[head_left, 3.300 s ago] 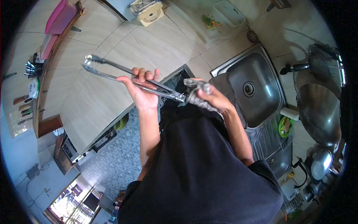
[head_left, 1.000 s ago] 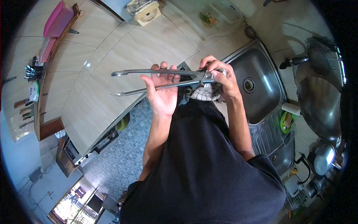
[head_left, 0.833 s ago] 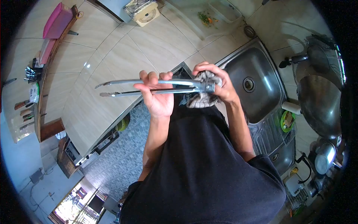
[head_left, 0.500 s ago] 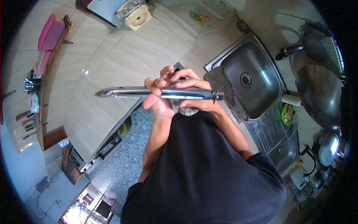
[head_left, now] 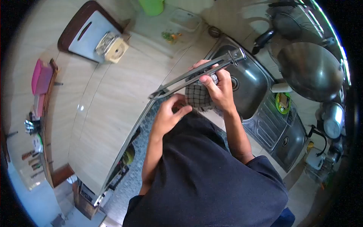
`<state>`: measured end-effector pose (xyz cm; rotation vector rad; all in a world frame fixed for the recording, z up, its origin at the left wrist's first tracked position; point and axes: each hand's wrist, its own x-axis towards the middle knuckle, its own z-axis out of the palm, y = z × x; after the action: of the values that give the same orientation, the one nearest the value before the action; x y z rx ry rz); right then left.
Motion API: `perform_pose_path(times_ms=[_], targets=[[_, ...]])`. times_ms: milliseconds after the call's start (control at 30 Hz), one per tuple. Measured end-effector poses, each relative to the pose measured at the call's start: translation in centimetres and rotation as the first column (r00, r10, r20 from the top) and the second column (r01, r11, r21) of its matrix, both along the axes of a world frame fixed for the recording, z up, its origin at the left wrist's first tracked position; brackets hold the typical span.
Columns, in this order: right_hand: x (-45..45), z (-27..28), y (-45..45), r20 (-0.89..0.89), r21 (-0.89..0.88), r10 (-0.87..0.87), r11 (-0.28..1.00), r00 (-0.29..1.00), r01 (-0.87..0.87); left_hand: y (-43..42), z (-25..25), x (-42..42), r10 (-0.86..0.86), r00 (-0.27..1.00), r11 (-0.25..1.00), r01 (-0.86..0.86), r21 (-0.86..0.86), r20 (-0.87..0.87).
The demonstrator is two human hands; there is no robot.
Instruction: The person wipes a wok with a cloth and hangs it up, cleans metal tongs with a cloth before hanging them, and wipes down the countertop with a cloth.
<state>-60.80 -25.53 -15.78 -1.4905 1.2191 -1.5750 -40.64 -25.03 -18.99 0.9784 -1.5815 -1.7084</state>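
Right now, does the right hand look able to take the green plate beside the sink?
Probably not: the right hand holds the tongs and checked cloth, though nothing visible blocks the green plate.

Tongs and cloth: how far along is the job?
Apparently done: cloth brought to the tongs. In hand: the right hand grips both; the left hand is by the cloth's edge. Left: both are not yet put down; I cannot tell what else remains.

Grn container (head_left: 152, 5) cut off @ top, R hand (head_left: 221, 89) partly hid by tongs (head_left: 181, 78).
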Motion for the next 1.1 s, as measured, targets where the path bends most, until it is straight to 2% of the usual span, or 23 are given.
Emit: perform_pose_path(times_ms=[33, 100, 133, 167, 233, 267, 300, 400, 467, 667, 733, 800, 900, 967, 1000, 1067, 1100], targets=[[-1.0, 0.5, 0.1, -0.106, 0.0, -0.046, 0.999, 0.993, 0.046, -0.2, 2.2, -0.3, -0.046, 0.994, 0.991, 0.057, -0.12, 0.094], [-2.2, 1.6, 0.6, -0.247, 0.039, -0.1, 0.993, 0.964, 0.113, -0.9, 4.9, -1.7, 0.01, 0.999, 0.956, -0.022, -0.294, -0.042], [-2.8, 1.5, 0.7, -0.324, -0.008, -0.098, 0.995, 0.941, 0.101, -1.4, 6.0, -2.3, 0.05, 0.992, 0.925, -0.09, -0.369, -0.116], [-3.3, 1.4, 0.8, -0.397, -0.053, -0.096, 0.995, 0.913, 0.082, -2.3, 7.7, -3.1, 0.099, 0.992, 0.841, -0.122, -0.527, -0.072], [-3.2, 1.9, 1.1, -0.427, -0.105, -0.122, 0.991, 0.896, 0.084, -4.0, 10.4, -5.2, 0.132, 0.991, 0.73, -0.072, -0.68, 0.037], [-3.4, 2.0, 1.2, -0.446, -0.119, -0.128, 0.989, 0.886, 0.083, -4.6, 10.9, -6.2, 0.083, 0.995, 0.736, -0.018, -0.677, 0.064], [-3.8, 2.1, 1.8, -0.479, -0.021, -0.075, 0.997, 0.875, 0.074, -5.1, 10.9, -7.2, 0.029, 0.999, 0.749, 0.008, -0.662, 0.045], [-4.4, 1.2, 1.7, -0.5, -0.146, -0.183, 0.981, 0.846, 0.125, -5.7, 10.9, -9.3, -0.057, 0.996, 0.727, 0.091, -0.681, 0.072], [-4.7, 1.5, 2.1, -0.498, -0.127, -0.209, 0.978, 0.841, 0.168, -5.5, 10.8, -10.3, -0.056, 0.996, 0.779, 0.091, -0.621, 0.076], [-6.0, 0.8, 2.5, -0.54, -0.116, -0.245, 0.969, 0.806, 0.217, -5.5, 10.2, -12.6, -0.111, 0.993, 0.812, 0.068, -0.58, -0.039], [-6.0, 1.0, 2.3, -0.474, -0.115, -0.256, 0.967, 0.842, 0.228, -5.6, 10.4, -13.1, -0.128, 0.99, 0.809, 0.069, -0.584, -0.061], [-6.3, 1.0, 2.2, -0.46, -0.102, -0.255, 0.967, 0.851, 0.235, -5.5, 11.1, -13.4, -0.175, 0.976, 0.875, 0.095, -0.475, -0.129], [-7.2, 1.8, 2.2, -0.436, 0.004, -0.152, 0.985, 0.887, 0.17, -5.7, 11.5, -13.7, -0.192, 0.976, 0.864, 0.117, -0.49, -0.106], [-7.7, 1.8, 2.1, -0.45, -0.071, -0.175, 0.985, 0.876, 0.16, -5.9, 11.9, -13.6, -0.192, 0.978, 0.86, 0.125, -0.495, -0.086], [-8.0, 2.2, 2.3, -0.45, -0.019, -0.114, 0.993, 0.886, 0.119, -6.1, 12.1, -13.6, -0.197, 0.977, 0.846, 0.129, -0.517, -0.078], [-8.4, 1.6, 2.2, -0.366, -0.135, -0.148, 0.985, 0.919, 0.105, -6.2, 12.2, -13.6, -0.184, 0.981, 0.85, 0.123, -0.512, -0.069], [-8.3, 1.7, 2.2, -0.325, -0.123, -0.15, 0.986, 0.934, 0.116, -6.3, 12.2, -13.6, -0.182, 0.981, 0.85, 0.127, -0.511, -0.059]])
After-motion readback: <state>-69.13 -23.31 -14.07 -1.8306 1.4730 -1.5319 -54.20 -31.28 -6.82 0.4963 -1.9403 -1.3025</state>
